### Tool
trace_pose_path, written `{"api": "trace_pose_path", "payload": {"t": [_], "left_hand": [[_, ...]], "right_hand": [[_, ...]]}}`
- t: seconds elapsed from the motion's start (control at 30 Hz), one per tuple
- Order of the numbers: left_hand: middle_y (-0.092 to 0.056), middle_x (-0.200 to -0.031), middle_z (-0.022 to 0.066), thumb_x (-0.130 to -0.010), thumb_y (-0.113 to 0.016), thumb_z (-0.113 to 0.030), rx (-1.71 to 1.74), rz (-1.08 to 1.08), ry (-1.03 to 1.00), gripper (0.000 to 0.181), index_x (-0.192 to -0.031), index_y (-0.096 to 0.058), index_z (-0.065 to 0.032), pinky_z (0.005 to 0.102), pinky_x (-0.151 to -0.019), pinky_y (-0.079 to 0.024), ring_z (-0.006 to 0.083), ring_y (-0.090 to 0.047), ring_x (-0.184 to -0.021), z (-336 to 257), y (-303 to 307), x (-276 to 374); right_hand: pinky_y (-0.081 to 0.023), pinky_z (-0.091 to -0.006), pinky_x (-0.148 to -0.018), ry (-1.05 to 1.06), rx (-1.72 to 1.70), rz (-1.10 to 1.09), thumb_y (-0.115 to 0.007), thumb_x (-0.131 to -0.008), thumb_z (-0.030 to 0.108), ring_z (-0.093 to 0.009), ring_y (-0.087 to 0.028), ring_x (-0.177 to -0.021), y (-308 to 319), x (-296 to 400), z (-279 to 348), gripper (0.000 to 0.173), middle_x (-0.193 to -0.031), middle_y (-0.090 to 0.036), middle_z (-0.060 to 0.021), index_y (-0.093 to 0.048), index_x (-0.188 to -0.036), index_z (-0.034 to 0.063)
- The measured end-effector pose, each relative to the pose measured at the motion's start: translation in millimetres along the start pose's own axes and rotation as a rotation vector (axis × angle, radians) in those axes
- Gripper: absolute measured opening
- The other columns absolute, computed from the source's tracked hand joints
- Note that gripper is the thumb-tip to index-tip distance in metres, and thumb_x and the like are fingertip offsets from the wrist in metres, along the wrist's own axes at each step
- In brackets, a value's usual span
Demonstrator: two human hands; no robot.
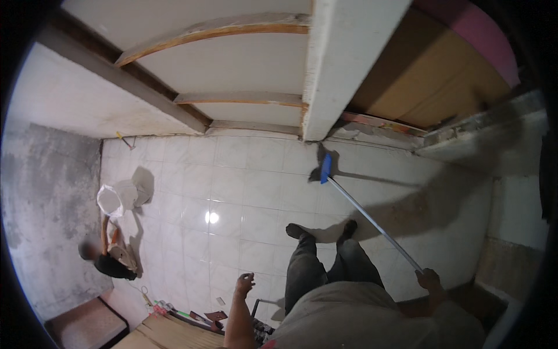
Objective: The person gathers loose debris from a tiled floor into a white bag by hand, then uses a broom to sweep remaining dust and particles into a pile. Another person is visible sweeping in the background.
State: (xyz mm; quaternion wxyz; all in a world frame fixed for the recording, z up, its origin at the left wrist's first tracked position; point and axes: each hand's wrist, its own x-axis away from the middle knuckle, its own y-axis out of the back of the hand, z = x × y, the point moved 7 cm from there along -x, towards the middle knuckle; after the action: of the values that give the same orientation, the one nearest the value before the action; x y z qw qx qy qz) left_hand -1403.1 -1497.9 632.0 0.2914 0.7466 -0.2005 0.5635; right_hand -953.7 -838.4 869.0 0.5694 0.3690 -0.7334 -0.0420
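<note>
My right hand [429,279] is closed around the upper end of a long metal-handled broom [375,223]. Its blue head [325,168] stands on the white tiled floor near the foot of a pale post, ahead of my feet. My left hand [245,282] hangs over the floor at the lower middle, fingers partly curled, with nothing seen in it. Its nearest things are a small flat piece [220,301] on the tiles and assorted tools by a wooden board [170,333].
At the left a person [111,264] crouches by the grey wall, reaching to a white sack [111,200]. A yellow-handled hammer [126,140] lies at the wall's foot. A wooden frame [244,102] and the white post [338,65] bound the floor ahead. Brown cardboard [418,70] stands at upper right.
</note>
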Motion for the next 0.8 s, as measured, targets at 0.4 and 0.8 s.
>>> {"api": "trace_pose_path", "payload": {"t": [0.4,0.8], "left_hand": [[-0.062,-0.123,0.0146,-0.096,-0.058,-0.035,0.119,-0.054,-0.136,0.048,-0.135,-0.046,-0.0084,0.0423,-0.086,-0.048,0.0290,-0.065,-0.103,-114,-184,96],[-0.064,-0.116,0.0137,-0.097,-0.058,-0.036,-0.183,0.066,-0.281,0.046,-0.131,-0.050,-0.0075,0.0390,-0.082,-0.049,0.0240,-0.066,-0.098,-200,-319,139]], "right_hand": [[-0.049,-0.0507,-0.089,0.410,-0.061,-0.006,-0.031,-0.097,0.061,-0.040,-0.064,-0.100,10,-90,-7,0.069,-0.106,-0.068,-0.0199,-0.067,-0.109,0.0031],[-0.052,-0.0485,-0.088,0.098,-0.119,-0.007,-0.038,-0.092,0.066,-0.036,-0.065,-0.105,-6,-210,-157,0.072,-0.111,-0.068,-0.0184,-0.067,-0.113,0.0036]]}}
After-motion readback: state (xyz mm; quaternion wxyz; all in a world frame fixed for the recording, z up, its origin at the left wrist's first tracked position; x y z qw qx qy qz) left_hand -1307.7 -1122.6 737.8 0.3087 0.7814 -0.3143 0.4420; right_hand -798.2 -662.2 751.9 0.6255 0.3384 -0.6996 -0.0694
